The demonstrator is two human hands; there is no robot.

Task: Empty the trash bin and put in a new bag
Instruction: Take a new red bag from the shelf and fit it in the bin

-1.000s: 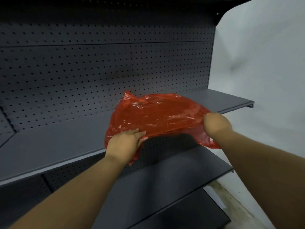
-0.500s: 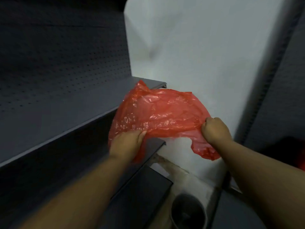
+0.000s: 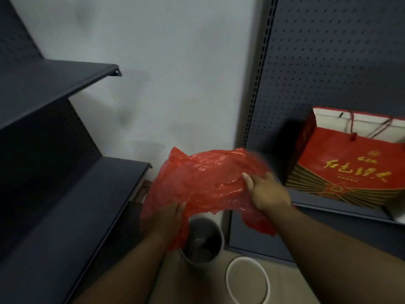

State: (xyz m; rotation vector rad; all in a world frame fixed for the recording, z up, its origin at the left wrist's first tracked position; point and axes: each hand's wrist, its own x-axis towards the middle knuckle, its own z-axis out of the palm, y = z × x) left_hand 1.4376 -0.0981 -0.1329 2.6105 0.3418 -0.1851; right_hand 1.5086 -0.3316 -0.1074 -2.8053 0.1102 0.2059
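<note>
Holding the red bag [image 3: 203,183] just above the trash bin [image 3: 220,235], which is standing on the floor below it, I'm gripping the near edge with my left hand [image 3: 166,218], fingers curled round the plastic. My right hand [image 3: 265,191] is pinching the far side, thumb on top, fingers hidden in the film. I'm aiming to find the mouth, spread it wide, centre it over the rim, then push the bottom down. Thin film, so I'm planning gentle pulls only.
</note>
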